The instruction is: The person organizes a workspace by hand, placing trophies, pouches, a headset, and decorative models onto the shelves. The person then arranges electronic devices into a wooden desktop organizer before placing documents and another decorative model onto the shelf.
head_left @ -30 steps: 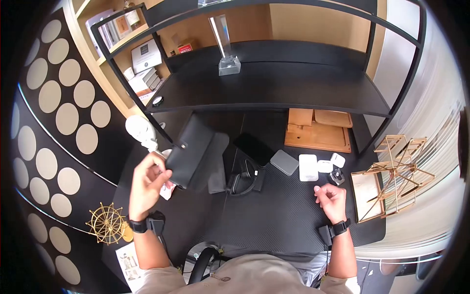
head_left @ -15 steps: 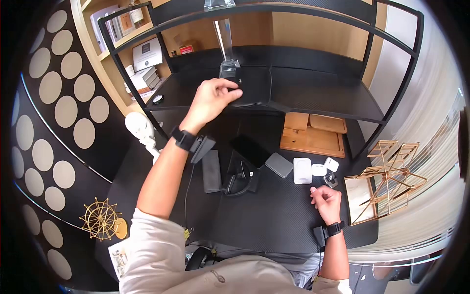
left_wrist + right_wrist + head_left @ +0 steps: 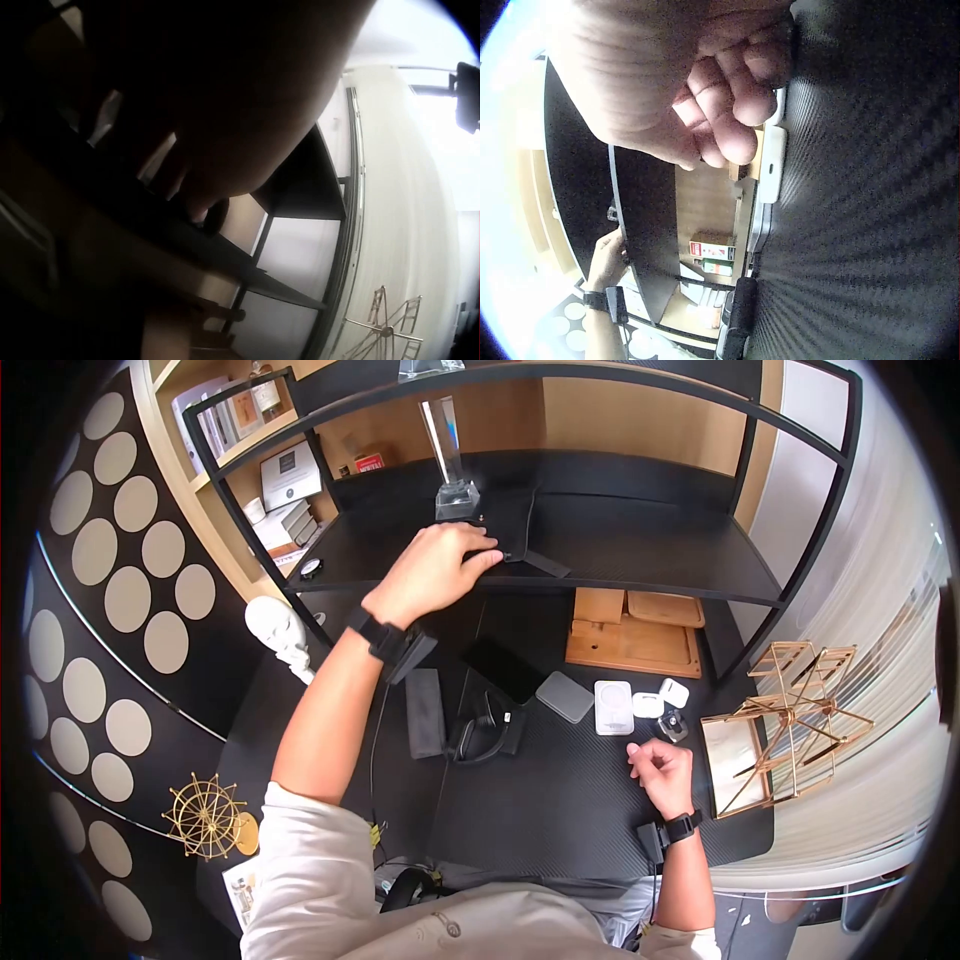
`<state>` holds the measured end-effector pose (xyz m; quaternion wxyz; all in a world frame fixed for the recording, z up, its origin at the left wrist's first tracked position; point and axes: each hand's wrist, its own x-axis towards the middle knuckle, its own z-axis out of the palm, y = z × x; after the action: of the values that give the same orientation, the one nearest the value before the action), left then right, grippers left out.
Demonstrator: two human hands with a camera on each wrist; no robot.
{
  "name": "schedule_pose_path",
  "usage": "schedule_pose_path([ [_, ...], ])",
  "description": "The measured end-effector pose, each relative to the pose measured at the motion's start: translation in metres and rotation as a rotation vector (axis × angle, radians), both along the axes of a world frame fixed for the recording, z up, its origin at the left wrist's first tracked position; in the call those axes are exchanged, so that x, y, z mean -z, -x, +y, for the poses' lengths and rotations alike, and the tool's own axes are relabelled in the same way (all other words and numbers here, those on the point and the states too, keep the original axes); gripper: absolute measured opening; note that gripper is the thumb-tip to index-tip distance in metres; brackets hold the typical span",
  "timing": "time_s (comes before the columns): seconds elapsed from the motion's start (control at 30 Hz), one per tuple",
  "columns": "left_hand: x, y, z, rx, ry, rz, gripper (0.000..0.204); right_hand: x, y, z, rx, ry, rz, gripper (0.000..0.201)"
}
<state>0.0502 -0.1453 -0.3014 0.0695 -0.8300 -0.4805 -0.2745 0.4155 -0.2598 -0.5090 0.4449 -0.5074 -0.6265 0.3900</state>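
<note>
In the head view my left hand (image 3: pixel 432 568) reaches to the front of the black shelf (image 3: pixel 640 545). Its bent fingers and thumb hold the near edge of a flat black pouch (image 3: pixel 512 525) with a flap and a small snap, which lies on the shelf boards. Just behind the pouch stands a clear crystal trophy (image 3: pixel 457 498). The left wrist view is dark: the back of the hand (image 3: pixel 225 105) fills it and hides the pouch. My right hand (image 3: pixel 665 775) rests loosely curled and empty on the desk mat, near a small black gadget (image 3: pixel 672 725).
On the desk lie a dark grey case (image 3: pixel 425 712), black headset (image 3: pixel 478 735), black phone (image 3: pixel 502 668), grey box (image 3: pixel 565 697), white charger (image 3: pixel 613 708) and wooden tray (image 3: pixel 635 645). Gold wheel models (image 3: pixel 208 815) stand at both sides. The shelf's upper bar (image 3: pixel 600 382) crosses above.
My left hand has carried the pouch from over the desk's left side up onto the shelf; in the last half second it has barely shifted there. My right hand stays on the desk.
</note>
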Motion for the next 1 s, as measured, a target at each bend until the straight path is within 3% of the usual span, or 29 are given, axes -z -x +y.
schedule_pose_path([
  [0.23, 0.001, 0.006, 0.005, -0.052, 0.104, -0.053, 0.033, 0.002, -0.002, 0.001, 0.024, 0.051, -0.044, 0.03],
  [0.3, 0.022, 0.009, 0.005, -0.031, -0.238, -0.016, 0.039, 0.003, 0.0, 0.001, 0.025, 0.045, -0.007, 0.028],
  [0.37, 0.019, 0.0, -0.033, -0.07, -0.43, -0.007, 0.042, 0.006, -0.001, 0.002, 0.025, 0.0, -0.001, 0.028],
  [0.4, 0.019, -0.002, -0.053, -0.068, -0.449, -0.055, 0.034, 0.007, -0.002, 0.002, 0.019, 0.006, 0.009, 0.028],
  [0.5, 0.046, 0.012, -0.103, -0.087, -0.093, -0.03, 0.025, 0.0, 0.001, 0.0, 0.004, 0.015, -0.006, 0.026],
  [0.63, 0.109, 0.044, -0.158, -0.186, 0.684, 0.313, 0.072, -0.003, 0.005, -0.002, -0.004, 0.015, -0.036, 0.026],
  [0.7, 0.127, 0.05, -0.17, -0.183, 0.751, 0.301, 0.071, -0.004, 0.004, -0.002, -0.03, 0.026, -0.032, 0.025],
  [0.8, 0.141, 0.056, -0.172, -0.178, 0.613, 0.233, 0.066, -0.003, 0.004, -0.002, -0.02, 0.033, -0.043, 0.025],
  [1.0, 0.157, 0.053, -0.159, -0.228, 0.586, 0.25, 0.052, 0.003, 0.003, 0.0, -0.034, 0.003, -0.027, 0.028],
])
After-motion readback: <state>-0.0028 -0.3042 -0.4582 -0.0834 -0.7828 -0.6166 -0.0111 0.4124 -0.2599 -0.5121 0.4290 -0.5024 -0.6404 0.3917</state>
